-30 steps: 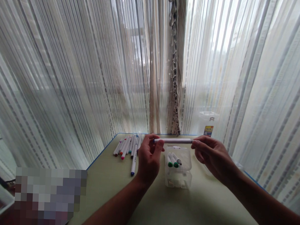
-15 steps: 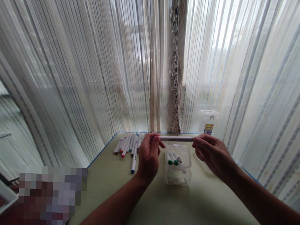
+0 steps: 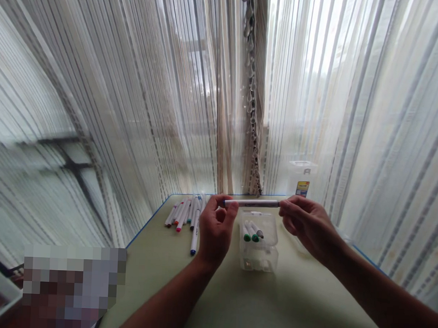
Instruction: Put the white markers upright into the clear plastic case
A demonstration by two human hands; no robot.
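Observation:
A white marker (image 3: pixel 257 203) is stretched level between my hands, above the table. My left hand (image 3: pixel 218 227) pinches its blue-tipped end between thumb and fingers. At the other end, the fingertips of my right hand (image 3: pixel 304 217) close on the dark tip. Below the marker stands a clear plastic case (image 3: pixel 260 255), where a few markers with green and grey ends (image 3: pixel 252 231) lean. Left of my left hand lies a pile of white markers (image 3: pixel 182 213) with pink, red, teal and dark ends. One blue-ended marker (image 3: pixel 194 235) sticks out toward me from the pile.
A tall clear container (image 3: pixel 302 179) with a yellow label stands at the back right. Another clear plastic piece lies partly behind my right hand. The pale green table (image 3: pixel 155 287) has a blue edge, with striped curtains (image 3: pixel 192 109) behind it. A blurred patch covers the lower left.
My left thumb and fingers have shifted on the marker, so its blue end now shows. The marker and both hands sit slightly further left in view.

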